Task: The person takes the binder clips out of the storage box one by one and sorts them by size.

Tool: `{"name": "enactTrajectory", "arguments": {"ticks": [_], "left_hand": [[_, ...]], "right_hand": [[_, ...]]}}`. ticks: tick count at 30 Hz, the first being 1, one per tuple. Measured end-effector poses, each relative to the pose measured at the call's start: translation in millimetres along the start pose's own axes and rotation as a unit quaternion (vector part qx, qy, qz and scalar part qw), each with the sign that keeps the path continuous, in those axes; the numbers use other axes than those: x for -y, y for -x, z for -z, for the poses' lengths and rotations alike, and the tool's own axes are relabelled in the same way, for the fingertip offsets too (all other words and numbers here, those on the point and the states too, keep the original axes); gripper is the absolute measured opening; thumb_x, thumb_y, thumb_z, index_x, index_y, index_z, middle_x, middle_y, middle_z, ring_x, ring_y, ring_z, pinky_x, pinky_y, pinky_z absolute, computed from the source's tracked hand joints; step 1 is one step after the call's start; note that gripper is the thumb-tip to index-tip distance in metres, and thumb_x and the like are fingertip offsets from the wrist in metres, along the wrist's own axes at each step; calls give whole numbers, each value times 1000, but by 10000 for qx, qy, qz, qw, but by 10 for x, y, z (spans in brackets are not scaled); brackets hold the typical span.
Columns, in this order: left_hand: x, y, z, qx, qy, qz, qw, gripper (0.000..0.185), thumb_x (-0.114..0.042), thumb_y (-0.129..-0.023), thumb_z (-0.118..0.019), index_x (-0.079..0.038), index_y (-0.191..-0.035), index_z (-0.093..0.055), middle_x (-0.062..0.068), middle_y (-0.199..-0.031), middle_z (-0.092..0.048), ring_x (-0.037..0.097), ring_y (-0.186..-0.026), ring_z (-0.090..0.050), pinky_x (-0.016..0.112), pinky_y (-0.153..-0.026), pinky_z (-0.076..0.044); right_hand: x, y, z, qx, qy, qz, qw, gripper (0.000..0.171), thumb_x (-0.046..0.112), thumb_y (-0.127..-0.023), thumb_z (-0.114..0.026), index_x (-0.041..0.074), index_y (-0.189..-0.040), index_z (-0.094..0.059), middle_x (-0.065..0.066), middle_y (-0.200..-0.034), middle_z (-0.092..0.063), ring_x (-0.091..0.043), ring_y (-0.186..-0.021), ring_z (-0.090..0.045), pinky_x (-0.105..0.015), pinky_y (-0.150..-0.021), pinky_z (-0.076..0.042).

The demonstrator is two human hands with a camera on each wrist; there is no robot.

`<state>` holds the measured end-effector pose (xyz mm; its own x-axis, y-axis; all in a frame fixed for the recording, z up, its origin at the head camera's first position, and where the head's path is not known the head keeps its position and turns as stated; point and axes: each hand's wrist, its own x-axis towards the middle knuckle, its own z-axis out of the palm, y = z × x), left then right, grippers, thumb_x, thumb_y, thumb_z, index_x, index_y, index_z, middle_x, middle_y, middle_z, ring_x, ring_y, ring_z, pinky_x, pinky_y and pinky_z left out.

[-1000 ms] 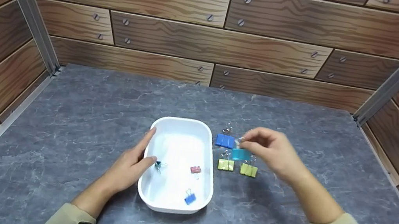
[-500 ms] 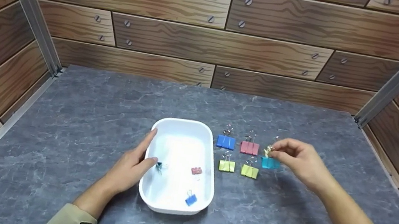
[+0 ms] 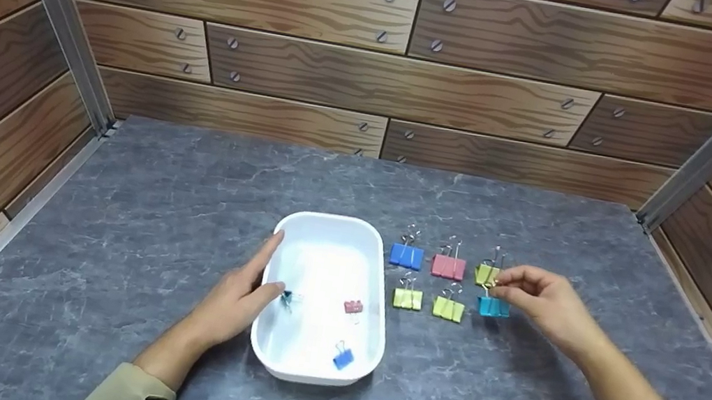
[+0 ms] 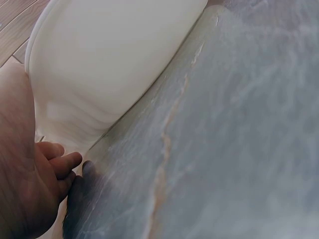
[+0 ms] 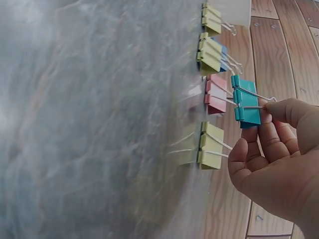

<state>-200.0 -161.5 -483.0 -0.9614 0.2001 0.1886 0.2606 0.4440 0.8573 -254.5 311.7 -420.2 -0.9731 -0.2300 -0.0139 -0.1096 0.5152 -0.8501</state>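
The right hand (image 3: 542,300) had carried the teal metal binder clip (image 3: 493,307) rightward, pinching its wire handles above the grey tabletop (image 3: 149,211). It now ended the front row. The left hand (image 3: 239,295), fingers relaxed, steadied the white plastic tray (image 3: 376,302).

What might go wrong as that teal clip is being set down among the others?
The right hand pinches the teal clip only by its thin wire handles, so it might swing or slip. The yellow clip stands right behind it and the green clip close beside it, so a small nudge may tip them or spoil the rows. The left hand only rests on the tray, so a bump may slide it.
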Motion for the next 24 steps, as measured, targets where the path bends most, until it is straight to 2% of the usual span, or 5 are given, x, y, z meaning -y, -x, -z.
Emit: {"name": "enactTrajectory", "arguments": {"ticks": [9,17,24], "left_hand": [[11,-2,-6,27,64,73,9999,74,-21,-107,-57,-28,-172,-22,13,-167,-38,30,-150,-43,54,-115,-42],[-2,-9,-10,0,24,188,9998,74,-21,-107,-58,-30,-171,-23,13,-167,-39,30,-149,-44,54,-115,-42],[4,-5,-13,-26,18,87,10000,74,-21,-106,-58,-29,-171,-23,14,-165,-41,30,-146,-47,53,-112,-45]], "right_hand": [[-156,17,14,28,-39,-113,9999,29,14,-99,-75,-7,-118,-71,-12,-108,-78,-8,-95,-68,-21,-81,-53],[-233,29,40,99,-152,-213,9996,29,11,-99,-73,-7,-121,-70,-14,-110,-78,-9,-94,-70,-22,-82,-54],[-243,36,43,167,-194,-271,9993,29,11,-99,-72,-8,-122,-69,-13,-110,-79,-10,-93,-71,-24,-82,-55]]}}
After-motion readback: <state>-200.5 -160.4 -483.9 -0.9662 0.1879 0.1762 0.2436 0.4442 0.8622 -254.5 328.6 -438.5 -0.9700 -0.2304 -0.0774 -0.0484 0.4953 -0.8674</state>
